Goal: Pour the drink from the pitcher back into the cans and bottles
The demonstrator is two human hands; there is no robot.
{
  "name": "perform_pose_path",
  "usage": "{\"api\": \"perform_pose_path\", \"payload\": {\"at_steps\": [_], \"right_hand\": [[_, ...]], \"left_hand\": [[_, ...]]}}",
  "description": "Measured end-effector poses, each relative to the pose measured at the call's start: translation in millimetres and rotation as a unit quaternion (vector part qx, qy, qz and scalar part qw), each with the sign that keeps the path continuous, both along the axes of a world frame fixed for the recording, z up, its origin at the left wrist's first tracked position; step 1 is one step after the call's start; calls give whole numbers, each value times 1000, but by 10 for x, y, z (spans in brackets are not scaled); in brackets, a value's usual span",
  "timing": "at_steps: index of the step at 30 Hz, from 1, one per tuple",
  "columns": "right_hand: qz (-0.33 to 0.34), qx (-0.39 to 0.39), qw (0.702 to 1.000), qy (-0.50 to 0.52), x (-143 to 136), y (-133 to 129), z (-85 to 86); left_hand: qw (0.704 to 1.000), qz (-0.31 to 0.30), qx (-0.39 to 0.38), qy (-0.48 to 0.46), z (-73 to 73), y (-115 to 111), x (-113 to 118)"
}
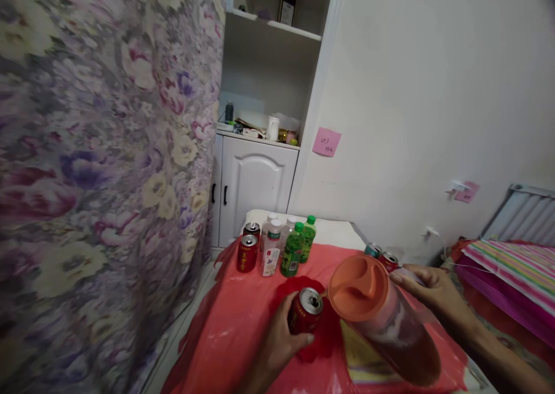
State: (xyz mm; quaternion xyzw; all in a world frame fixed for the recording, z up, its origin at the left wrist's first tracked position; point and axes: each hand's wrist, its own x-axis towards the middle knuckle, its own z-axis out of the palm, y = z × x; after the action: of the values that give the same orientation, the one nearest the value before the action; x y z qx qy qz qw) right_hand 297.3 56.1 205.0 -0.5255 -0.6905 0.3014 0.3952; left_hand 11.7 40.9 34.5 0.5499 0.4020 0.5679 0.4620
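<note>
Left hand (277,342): fingers wrapped round a red can (306,311), upright on the red-covered bench (243,324).
Right hand (427,290): fingers closed on a pitcher (384,319).
Pitcher axis: tilted, orange lid (358,279) toward the can, base toward the camera's lower right.

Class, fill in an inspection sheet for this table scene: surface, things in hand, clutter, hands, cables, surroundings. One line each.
Surface: table covered with a red plastic sheet.
Things in hand: red can, upright, top opened; pitcher with orange lid, dark liquid inside.
Clutter: two more red cans, clear bottles, two green bottles grouped at the far end; two cans behind the pitcher; a folded yellow cloth.
Hands: left hand wrapped round the red can; right hand on the pitcher's far side.
Cables: thin white cable by the wall.
Surroundings: floral curtain, white cupboard, pink note, striped bedding.
</note>
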Motion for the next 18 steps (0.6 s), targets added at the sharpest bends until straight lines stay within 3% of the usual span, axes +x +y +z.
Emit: {"api": "perform_pose_path", "payload": {"at_steps": [7,18], "right_hand": [[-8,5,1000,-11,-18,-2,6],[5,3,1000,-9,-59,-23,20]], "left_hand": [[1000,-2,3,-3,-26,17,1],[999,2,-26,-28,54,-33,-1]]}}
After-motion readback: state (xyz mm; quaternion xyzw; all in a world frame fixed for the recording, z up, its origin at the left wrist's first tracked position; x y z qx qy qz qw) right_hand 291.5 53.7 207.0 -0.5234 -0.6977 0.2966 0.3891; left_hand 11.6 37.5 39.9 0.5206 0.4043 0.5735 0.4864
